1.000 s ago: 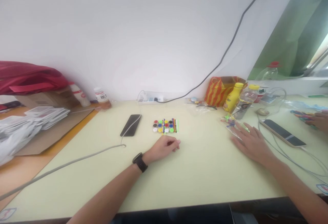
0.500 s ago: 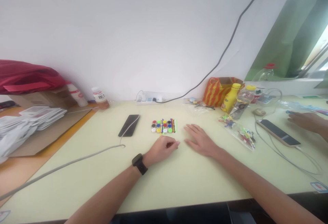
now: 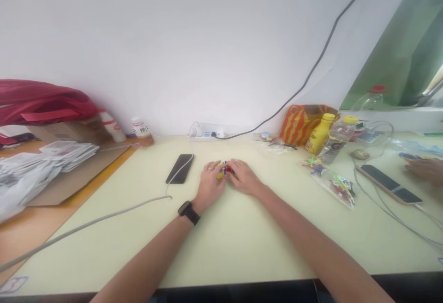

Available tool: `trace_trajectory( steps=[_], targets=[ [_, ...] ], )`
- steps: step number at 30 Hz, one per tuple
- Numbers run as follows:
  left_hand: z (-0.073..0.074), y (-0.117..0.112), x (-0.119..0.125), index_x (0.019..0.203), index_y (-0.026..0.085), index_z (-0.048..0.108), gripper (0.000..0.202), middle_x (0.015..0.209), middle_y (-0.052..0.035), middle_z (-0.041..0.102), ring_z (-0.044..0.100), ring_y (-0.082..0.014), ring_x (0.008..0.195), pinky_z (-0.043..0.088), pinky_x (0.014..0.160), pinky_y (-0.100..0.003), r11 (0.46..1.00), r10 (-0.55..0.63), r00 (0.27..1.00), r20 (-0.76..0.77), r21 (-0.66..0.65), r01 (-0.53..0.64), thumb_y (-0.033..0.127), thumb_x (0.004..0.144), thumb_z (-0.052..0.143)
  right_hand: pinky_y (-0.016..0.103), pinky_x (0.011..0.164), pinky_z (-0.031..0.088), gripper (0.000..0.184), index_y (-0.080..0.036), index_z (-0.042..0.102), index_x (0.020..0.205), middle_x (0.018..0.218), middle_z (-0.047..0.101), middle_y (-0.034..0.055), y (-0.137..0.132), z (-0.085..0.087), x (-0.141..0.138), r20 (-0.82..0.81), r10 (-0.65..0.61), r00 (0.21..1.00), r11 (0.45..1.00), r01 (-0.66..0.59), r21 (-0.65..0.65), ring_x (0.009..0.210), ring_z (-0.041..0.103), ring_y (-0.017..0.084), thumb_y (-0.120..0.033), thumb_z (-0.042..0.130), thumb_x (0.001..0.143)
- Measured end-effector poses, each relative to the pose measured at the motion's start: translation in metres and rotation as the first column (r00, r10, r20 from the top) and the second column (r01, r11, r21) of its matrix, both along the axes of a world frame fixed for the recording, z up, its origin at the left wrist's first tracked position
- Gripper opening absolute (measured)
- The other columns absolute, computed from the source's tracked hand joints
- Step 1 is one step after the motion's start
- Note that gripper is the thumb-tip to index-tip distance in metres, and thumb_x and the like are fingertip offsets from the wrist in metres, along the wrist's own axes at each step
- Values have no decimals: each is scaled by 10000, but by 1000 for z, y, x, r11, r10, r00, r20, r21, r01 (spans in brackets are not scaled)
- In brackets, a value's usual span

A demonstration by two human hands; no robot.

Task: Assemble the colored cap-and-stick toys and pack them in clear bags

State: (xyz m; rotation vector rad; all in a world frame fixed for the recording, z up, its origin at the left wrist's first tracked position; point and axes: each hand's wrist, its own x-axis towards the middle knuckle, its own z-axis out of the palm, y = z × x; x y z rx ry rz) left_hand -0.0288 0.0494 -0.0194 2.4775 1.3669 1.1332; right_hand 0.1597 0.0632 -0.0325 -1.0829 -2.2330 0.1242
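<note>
A small set of coloured round pieces and sticks (image 3: 224,170) lies on the pale yellow table (image 3: 242,229). My left hand (image 3: 210,184), with a black watch on its wrist, covers the set's left side. My right hand (image 3: 244,178) covers its right side. Both hands lie over the pieces with fingers curled around them, so most of the set is hidden. Only a few yellow, red and blue bits show between the hands.
A black phone (image 3: 180,168) on a grey cable lies left of the hands. A clear bag of coloured parts (image 3: 330,180), bottles (image 3: 320,133) and a striped bag (image 3: 299,123) stand right. Another phone (image 3: 389,184) and another person's hand (image 3: 424,169) are far right. White packets (image 3: 38,164) are stacked left.
My right hand swept in from the bag at the right to the coloured set. My left hand moved forward onto it. Both now cover the pieces.
</note>
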Motion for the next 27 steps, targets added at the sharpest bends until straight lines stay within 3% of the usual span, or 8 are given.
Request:
trace_trajectory(
  steps=[6,13,27],
  targets=[
    [-4,-2,3,1178,228,686,295,1317,-96,639,488,-313,1295,397,1130,-538,1000,-6,1000,-14,-15,6,188,894,614,489,1107,399,219,-243,575,1191,1205,664,101,-3,0,5,-20,1,1000,1000,-1,3,1245,542,265,-263,448,1014],
    [-5,-2,3,1053,239,745,199,1303,-82,652,470,-328,1310,393,1129,-554,999,-8,1000,-17,-38,7,216,901,618,503,1161,358,275,-279,588,1266,1351,643,64,-5,-6,10,-20,19,1000,999,-18,27,1388,470,262,-271,476,1014],
    [-7,-8,3,1218,284,706,302,1410,-101,571,386,-391,1361,397,1069,-633,997,0,990,-144,-75,-10,279,932,610,503,1079,455,208,-256,589,1165,1260,674,98,-8,-4,21,-86,24,996,1000,-25,-13,1223,597,270,-256,463,1000]
  ],
)
